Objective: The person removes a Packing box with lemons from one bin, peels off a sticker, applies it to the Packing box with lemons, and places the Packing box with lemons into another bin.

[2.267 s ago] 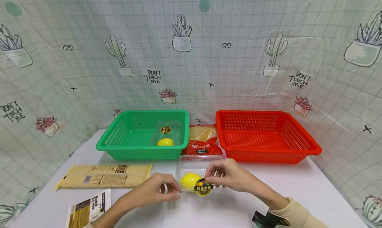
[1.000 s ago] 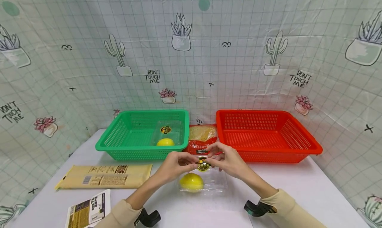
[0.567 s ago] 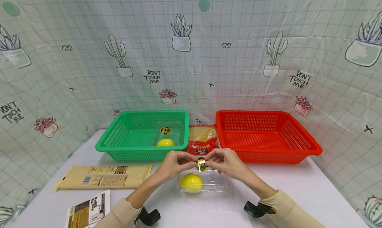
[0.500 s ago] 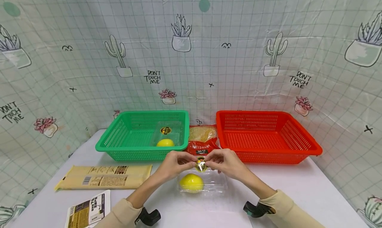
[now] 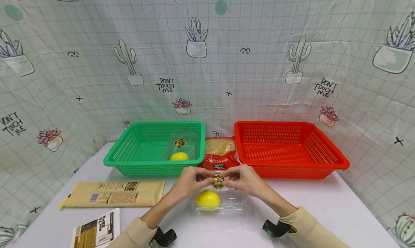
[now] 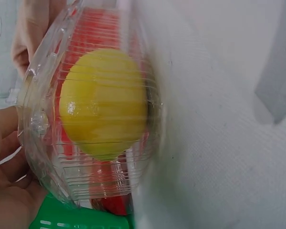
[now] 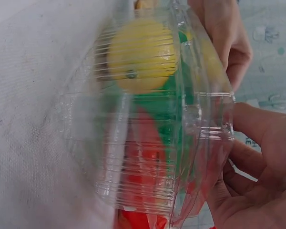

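In the head view, a lidded clear plastic box (image 5: 231,201) with a yellow lemon (image 5: 208,200) inside sits at the table's middle front. A round black-and-gold fruit sticker (image 5: 218,183) lies over the lid's top. My left hand (image 5: 191,181) pinches its left edge between thumb and forefinger, and my right hand (image 5: 244,179) pinches its right edge. Both wrist views show the lemon (image 6: 105,102) through the ribbed wall, with the fingertips right at the lid. The sticker's underside is hidden, so I cannot tell how much of it touches the lid.
Behind stand a green basket (image 5: 155,170), holding another boxed lemon (image 5: 179,156), and a red basket (image 5: 291,173). A red food packet (image 5: 219,154) lies between them. To the left are a long tan packet (image 5: 113,194) and a white-and-brown pouch (image 5: 97,229).
Earlier the right hand alone held the sticker low, before the lemon. It has since risen onto the lid, and the left hand has joined at its other edge. Lately the hands barely move.
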`<action>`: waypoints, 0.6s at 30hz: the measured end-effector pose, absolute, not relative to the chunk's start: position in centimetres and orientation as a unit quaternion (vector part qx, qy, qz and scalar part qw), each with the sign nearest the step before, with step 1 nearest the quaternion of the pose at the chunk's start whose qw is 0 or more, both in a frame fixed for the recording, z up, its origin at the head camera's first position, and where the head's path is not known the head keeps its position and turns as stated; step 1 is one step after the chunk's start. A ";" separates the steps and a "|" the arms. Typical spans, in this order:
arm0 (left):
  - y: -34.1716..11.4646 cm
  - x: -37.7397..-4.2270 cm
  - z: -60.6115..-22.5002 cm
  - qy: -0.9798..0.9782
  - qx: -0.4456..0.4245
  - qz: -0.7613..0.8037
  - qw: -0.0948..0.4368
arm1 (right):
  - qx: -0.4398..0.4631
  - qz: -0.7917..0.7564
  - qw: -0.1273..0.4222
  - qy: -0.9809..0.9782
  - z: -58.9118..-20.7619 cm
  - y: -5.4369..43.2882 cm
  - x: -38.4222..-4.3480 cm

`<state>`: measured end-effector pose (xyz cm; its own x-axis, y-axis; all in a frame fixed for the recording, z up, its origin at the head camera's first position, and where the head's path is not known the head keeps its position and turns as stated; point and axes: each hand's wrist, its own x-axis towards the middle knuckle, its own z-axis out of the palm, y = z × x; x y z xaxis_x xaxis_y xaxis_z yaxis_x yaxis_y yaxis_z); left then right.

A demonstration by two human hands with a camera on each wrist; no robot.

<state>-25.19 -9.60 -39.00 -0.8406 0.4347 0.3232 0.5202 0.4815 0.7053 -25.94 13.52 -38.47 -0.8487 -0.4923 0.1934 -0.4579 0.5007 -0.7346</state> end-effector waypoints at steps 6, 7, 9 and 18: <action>-9.4 -25.2 -39.2 -0.868 -0.274 -0.410 0.064 | -0.278 -0.413 0.026 0.867 -38.6 13.4 -26.1; -9.4 -25.2 -39.2 -0.868 -0.273 -0.410 0.061 | -0.278 -0.412 0.027 0.867 -38.6 13.4 -26.1; -9.4 -25.2 -39.2 -0.868 -0.273 -0.410 0.056 | -0.276 -0.409 0.029 0.869 -38.6 13.4 -26.2; -9.3 -25.1 -39.0 -0.871 -0.285 -0.398 0.051 | -0.272 -0.404 0.034 0.873 -38.6 13.3 -26.3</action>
<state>-25.09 -9.25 -39.02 -0.8327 0.4556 0.3148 0.5360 0.5207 0.6645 -26.30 13.34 -38.58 -0.8500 -0.5019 0.1600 -0.4471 0.5266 -0.7231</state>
